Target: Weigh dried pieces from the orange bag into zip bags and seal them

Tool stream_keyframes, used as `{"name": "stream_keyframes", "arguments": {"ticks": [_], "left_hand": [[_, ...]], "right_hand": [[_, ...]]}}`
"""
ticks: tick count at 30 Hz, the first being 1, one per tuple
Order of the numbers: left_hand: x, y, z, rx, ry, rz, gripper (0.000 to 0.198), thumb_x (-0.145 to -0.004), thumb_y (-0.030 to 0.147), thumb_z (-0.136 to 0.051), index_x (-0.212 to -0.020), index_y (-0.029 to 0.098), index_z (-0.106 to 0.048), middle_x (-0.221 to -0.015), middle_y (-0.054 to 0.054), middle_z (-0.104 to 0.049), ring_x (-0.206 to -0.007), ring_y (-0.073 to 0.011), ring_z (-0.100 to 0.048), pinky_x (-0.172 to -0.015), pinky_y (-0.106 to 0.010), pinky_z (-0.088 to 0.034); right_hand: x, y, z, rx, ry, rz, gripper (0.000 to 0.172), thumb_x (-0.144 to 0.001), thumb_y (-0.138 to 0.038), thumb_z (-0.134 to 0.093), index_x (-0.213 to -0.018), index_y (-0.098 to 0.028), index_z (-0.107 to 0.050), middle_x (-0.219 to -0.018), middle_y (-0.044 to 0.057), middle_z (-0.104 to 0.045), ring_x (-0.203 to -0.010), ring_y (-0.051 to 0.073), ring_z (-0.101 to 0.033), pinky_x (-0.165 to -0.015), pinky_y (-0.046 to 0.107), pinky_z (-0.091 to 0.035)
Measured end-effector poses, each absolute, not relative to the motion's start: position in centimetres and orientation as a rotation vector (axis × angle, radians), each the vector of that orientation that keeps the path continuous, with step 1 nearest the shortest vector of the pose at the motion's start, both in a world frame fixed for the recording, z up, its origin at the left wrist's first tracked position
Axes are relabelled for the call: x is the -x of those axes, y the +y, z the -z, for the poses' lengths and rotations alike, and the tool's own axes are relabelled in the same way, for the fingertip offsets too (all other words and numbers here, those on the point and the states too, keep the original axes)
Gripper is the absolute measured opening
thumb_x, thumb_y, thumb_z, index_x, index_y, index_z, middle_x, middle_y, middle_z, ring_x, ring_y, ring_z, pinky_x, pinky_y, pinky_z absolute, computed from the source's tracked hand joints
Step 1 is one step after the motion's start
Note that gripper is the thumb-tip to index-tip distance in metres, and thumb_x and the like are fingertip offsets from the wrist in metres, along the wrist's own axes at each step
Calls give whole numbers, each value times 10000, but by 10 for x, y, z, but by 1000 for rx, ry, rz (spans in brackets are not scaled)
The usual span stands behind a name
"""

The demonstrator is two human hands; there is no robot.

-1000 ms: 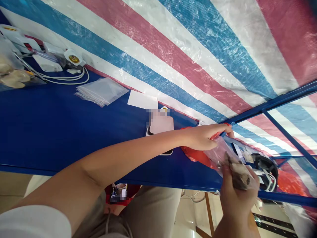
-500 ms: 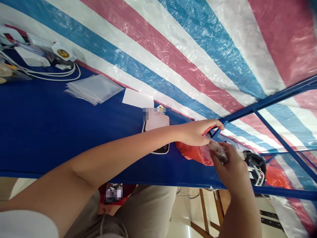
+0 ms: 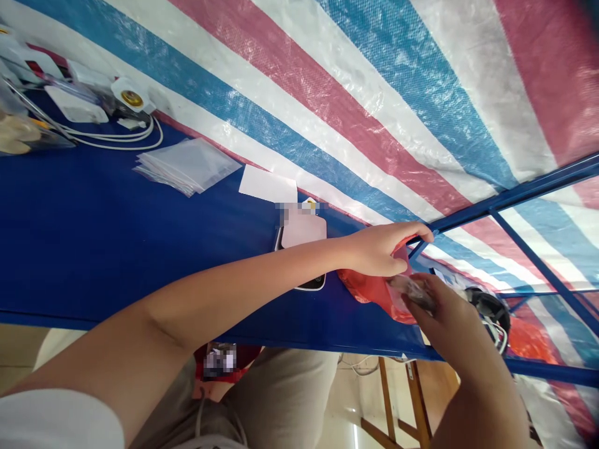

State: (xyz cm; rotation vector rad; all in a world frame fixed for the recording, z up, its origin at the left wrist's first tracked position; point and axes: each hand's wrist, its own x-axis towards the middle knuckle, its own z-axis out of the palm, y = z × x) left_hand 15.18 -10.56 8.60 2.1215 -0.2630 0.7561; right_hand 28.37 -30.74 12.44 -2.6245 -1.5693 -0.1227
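Observation:
My left hand (image 3: 386,249) reaches across to the right end of the blue table and grips the edge of a red plastic bag (image 3: 362,287), holding its mouth apart. Close beside it, my right hand (image 3: 440,312) is closed around a small clear plastic packet (image 3: 416,293) at the bag's opening. What the packet contains is too blurred to name. Left of the bag sits a small digital scale (image 3: 306,234) with a pale top, partly hidden under my left forearm.
On the blue table (image 3: 93,249) lie a stack of clear zip bags (image 3: 189,165) and a white paper (image 3: 269,184). White cables (image 3: 116,140) and devices crowd the far left. A blue metal frame (image 3: 528,249) stands at right before a striped tarp (image 3: 327,93).
The packet and my right hand have shifted slightly, the packet now lying lower against the bag's mouth. My left hand keeps its hold on the bag. The view has turned a little left.

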Motion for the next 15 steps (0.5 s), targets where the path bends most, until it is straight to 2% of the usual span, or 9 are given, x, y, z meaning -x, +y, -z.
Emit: {"name": "stream_keyframes", "arguments": {"ticks": [2, 5, 9, 13, 15], "left_hand": [[-152, -105, -85, -2101, -268, -763, 645, -837, 88, -432, -1461, 250, -458, -1544, -66, -510, -1415, -193, -485, -1158, -336, -417], [-153, -103, -83, -2067, -236, -771, 671, -802, 62, -421, -1447, 240, -468, -1527, -68, -528, -1416, -179, -487, -1172, -326, -401], [-156, -97, -80, -1988, -185, -780, 619, -793, 50, -407, -1381, 217, -506, -1485, -66, -564, -1374, -153, -528, -1153, -281, -401], [-154, -97, -81, -1982, -191, -770, 508, -806, 64, -469, -1282, 225, -548, -1450, -64, -590, -1360, -173, -535, -1151, -308, -394], [-152, -100, -83, -2049, -239, -730, 431, -833, 134, -556, -1259, 202, -560, -1403, -90, -610, -1319, -202, -553, -1123, -327, -414]], "right_hand": [[-283, -300, -126, 2623, -1584, 12, 371, -851, -409, -595, -1174, -236, -655, -878, 65, -739, -729, 258, -698, -604, 305, -447], [-283, -292, -130, 2661, -1546, 17, 292, -863, -402, -577, -1082, -229, -661, -817, 57, -724, -719, 258, -689, -599, 305, -432], [-283, -289, -135, 2607, -1626, -208, 355, -856, -378, -594, -1183, -245, -638, -928, 53, -752, -790, 251, -708, -654, 307, -470], [-285, -286, -134, 2705, -1521, 3, 240, -862, -389, -568, -1033, -243, -651, -821, 55, -730, -763, 274, -704, -611, 303, -425], [-287, -283, -131, 2711, -1510, 31, 258, -855, -404, -579, -1040, -244, -662, -829, 62, -734, -771, 283, -708, -605, 303, -418]]}}
